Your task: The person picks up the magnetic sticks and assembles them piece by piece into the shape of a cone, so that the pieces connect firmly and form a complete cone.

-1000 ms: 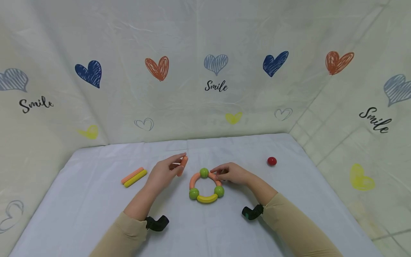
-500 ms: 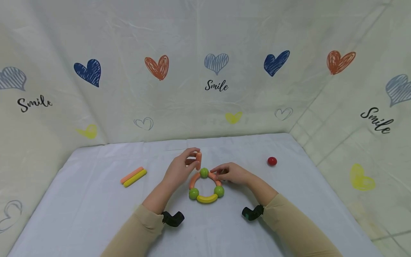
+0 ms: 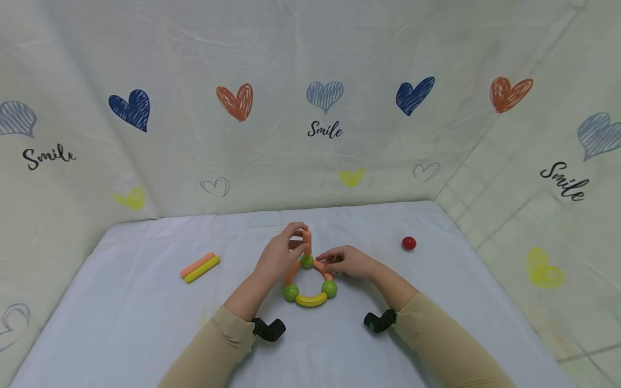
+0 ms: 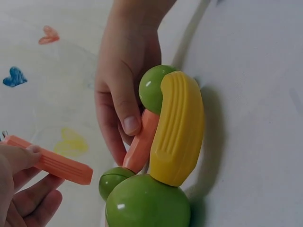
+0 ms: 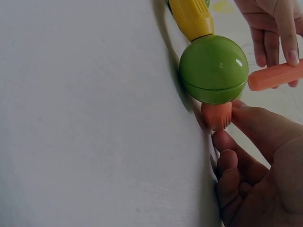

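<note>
A ring of three green balls joined by two curved orange rods and a curved yellow rod (image 3: 311, 300) lies flat on the white table. My left hand (image 3: 278, 255) pinches an orange rod (image 3: 308, 242), held upright with its lower end right at the far green ball (image 3: 306, 262). In the left wrist view this rod (image 4: 61, 165) sits between thumb and fingers. On the ring's right side, my right hand (image 3: 352, 262) holds the curved orange rod (image 5: 217, 116) between thumb and fingers. The near right green ball (image 5: 214, 69) adjoins that rod.
To the left, a straight orange rod (image 3: 197, 264) and a yellow rod (image 3: 202, 269) lie side by side. A red ball (image 3: 409, 243) sits at the back right. Behind the table hangs a pale sheet (image 3: 271, 161) printed with hearts.
My left hand has carried the orange rod rightward from beside the ring to the far green ball, turning it from tilted to upright. The right hand has kept its place on the ring.
</note>
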Available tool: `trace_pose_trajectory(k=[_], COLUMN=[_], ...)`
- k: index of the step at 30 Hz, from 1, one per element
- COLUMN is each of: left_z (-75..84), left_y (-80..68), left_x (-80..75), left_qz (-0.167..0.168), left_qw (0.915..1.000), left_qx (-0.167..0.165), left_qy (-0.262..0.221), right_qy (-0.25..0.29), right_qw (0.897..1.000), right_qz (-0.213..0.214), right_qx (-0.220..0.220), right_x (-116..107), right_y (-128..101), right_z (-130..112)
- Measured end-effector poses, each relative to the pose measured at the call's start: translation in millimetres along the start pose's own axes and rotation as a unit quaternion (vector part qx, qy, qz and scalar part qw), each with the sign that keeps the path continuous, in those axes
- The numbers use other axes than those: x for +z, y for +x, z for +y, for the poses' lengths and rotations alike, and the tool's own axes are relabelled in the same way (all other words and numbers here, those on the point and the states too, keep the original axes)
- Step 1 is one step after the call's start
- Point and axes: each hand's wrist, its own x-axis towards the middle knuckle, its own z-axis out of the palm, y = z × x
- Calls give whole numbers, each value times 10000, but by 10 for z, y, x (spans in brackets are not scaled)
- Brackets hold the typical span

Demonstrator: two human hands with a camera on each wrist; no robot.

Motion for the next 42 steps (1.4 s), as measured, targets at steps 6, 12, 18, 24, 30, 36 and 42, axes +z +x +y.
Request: trace_pose_trajectory(k=[6, 12, 18, 24, 30, 36, 42], left_z=[-31, -38, -57, -126, -251, -389, -596], left_y=[16, 17, 12, -32, -111, -244, -437], left_x=[19, -14, -78, -187, -382, -656, -962], left_qz=[-56, 53, 325, 485, 623, 655, 648], left_qw=[10000, 9998, 9983, 9970, 9949, 9927, 9892], left_qx=[-55, 164, 427, 454, 452, 252, 39], left_qy=[-26, -41, 206, 407, 658, 977, 1317], right_qy=[30, 33, 2, -37, 8, 11, 13], right_qw=[10000, 10000, 10000, 10000, 9999, 9999, 9999], right_qz=[29, 3, -14, 24, 74, 107, 116], right_qx=[-61, -57, -46, 17, 76, 83, 31], right_x=[9, 8, 23, 41, 39, 27, 30], right_y=[-4, 9, 27, 25, 15, -4, 3], right_z=[-19, -23, -22, -18, -19, -7, 7])
